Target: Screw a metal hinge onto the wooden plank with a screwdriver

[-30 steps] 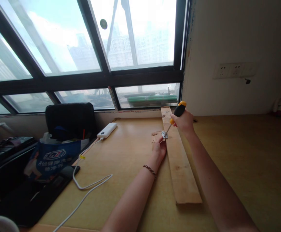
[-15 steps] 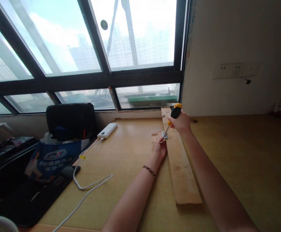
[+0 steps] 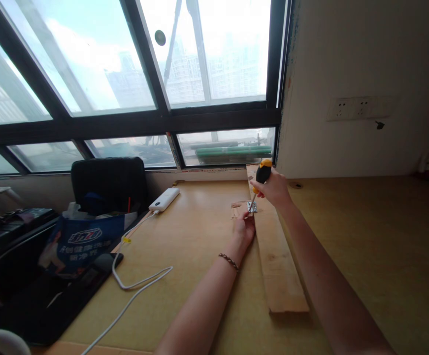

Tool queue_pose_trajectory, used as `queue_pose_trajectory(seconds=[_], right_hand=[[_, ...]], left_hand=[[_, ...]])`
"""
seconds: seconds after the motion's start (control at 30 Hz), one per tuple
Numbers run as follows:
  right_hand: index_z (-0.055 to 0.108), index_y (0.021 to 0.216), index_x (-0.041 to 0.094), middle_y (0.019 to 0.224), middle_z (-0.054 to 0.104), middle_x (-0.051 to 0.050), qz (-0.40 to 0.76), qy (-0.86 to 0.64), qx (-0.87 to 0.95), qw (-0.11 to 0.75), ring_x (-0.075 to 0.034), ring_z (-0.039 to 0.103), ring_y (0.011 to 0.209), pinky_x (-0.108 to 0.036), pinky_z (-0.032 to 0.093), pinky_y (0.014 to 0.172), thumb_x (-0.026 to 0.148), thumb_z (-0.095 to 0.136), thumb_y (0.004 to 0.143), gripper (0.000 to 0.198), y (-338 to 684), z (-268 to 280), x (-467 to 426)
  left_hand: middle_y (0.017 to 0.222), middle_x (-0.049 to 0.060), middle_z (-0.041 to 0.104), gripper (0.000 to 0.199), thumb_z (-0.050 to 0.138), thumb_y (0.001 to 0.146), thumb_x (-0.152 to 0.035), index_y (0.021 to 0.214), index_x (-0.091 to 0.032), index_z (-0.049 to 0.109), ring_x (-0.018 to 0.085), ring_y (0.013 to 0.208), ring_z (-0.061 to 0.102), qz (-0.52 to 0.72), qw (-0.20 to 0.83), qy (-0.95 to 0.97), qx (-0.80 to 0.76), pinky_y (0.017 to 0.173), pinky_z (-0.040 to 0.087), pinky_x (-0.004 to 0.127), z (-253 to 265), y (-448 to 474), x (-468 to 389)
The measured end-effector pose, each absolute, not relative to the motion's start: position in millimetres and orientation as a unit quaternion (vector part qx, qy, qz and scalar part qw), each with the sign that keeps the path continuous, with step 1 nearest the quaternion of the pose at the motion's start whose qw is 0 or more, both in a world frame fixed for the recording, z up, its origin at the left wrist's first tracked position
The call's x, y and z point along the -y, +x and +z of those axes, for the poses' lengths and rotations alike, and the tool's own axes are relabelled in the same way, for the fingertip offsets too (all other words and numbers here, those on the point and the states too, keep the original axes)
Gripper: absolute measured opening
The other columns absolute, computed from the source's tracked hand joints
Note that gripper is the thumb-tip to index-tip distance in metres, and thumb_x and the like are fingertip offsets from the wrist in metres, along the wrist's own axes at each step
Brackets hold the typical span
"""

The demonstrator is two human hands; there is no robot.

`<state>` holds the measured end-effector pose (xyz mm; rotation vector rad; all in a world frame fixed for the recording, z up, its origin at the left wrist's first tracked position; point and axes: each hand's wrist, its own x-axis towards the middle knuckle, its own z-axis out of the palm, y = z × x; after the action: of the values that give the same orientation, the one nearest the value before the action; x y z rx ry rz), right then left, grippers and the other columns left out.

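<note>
My right hand [image 3: 275,189] is closed around the handle of a screwdriver [image 3: 263,171], black with yellow ends. Its shaft slants down to a silver metal hinge [image 3: 251,207], and the tip meets the hinge's left part. The hinge lies across a long wooden board [image 3: 279,261] and a short wooden piece [image 3: 238,209] with a rough end, left of the board. Close below the tip, my left hand [image 3: 244,229] has its fingers pinched together at the hinge's near edge, against the board's side. What sits between those fingertips is hidden.
A white power bank [image 3: 164,199] with a white cable [image 3: 140,288] lies on the wooden table [image 3: 195,246]. At the left are a black chair [image 3: 109,182], a blue bag [image 3: 83,246] and a black tray-like item [image 3: 51,315]. Windows and a wall stand behind.
The screwdriver handle has shifted slightly left and down, and my right hand has turned with it. My left hand, the board and the hinge stay practically where they were.
</note>
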<state>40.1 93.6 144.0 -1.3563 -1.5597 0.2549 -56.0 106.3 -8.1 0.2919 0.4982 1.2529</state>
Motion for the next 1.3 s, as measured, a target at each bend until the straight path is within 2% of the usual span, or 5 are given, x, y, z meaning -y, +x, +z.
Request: queue_pose_trajectory(seconds=[0.2,0.4,0.63,0.9,1.3], right_hand=[[0.049,0.088,0.019,0.06,0.063,0.0,0.081,-0.549,0.659,0.508,-0.017,0.062,0.048,-0.024,0.049,0.047,0.035,0.068,0.062,0.036,41.2,142.8,-94.5],[0.05,0.09,0.019,0.061,0.063,0.0,0.074,-0.558,0.652,0.508,-0.017,0.063,0.049,-0.025,0.05,0.048,0.035,0.068,0.062,0.037,41.8,142.1,-96.5],[0.05,0.091,0.019,0.059,0.063,0.0,0.084,-0.564,0.649,0.503,-0.017,0.062,0.046,-0.025,0.049,0.047,0.034,0.067,0.064,0.035,41.8,145.7,-93.1],[0.051,0.091,0.018,0.065,0.065,-0.003,0.048,-0.569,0.647,0.505,-0.02,0.065,0.059,-0.028,0.051,0.056,0.037,0.068,0.062,0.038,42.9,143.9,-95.3],[0.051,0.092,0.019,0.059,0.063,0.001,0.132,-0.564,0.632,0.515,-0.015,0.058,0.038,-0.023,0.047,0.038,0.031,0.068,0.063,0.036,39.5,150.8,-86.6]], left_hand=[[0.059,0.005,0.06,0.015,0.046,0.066,-0.014,0.075,-0.011,0.059,0.013,0.053,0.054,0.579,0.768,0.133,-0.241,0.067,0.047,0.029,-11.3,-58.8,-107.8],[0.06,0.006,0.06,0.011,0.048,0.061,-0.011,0.069,-0.011,0.056,0.013,0.053,0.055,0.576,0.761,0.136,-0.266,0.063,0.046,0.027,-11.5,-60.6,-106.4],[0.061,0.005,0.059,0.006,0.051,0.063,-0.017,0.067,-0.013,0.054,0.012,0.054,0.054,0.569,0.76,0.136,-0.282,0.061,0.046,0.026,-10.9,-59.9,-105.8],[0.053,-0.001,0.05,0.004,0.052,0.064,-0.017,0.063,-0.014,0.049,0.008,0.045,0.048,0.592,0.705,0.178,-0.348,0.052,0.043,0.021,-2.5,-58.9,-101.2],[0.06,0.006,0.06,0.008,0.052,0.066,-0.021,0.068,-0.014,0.053,0.015,0.055,0.058,0.578,0.688,0.211,-0.384,0.058,0.047,0.028,1.7,-59.7,-98.2]])
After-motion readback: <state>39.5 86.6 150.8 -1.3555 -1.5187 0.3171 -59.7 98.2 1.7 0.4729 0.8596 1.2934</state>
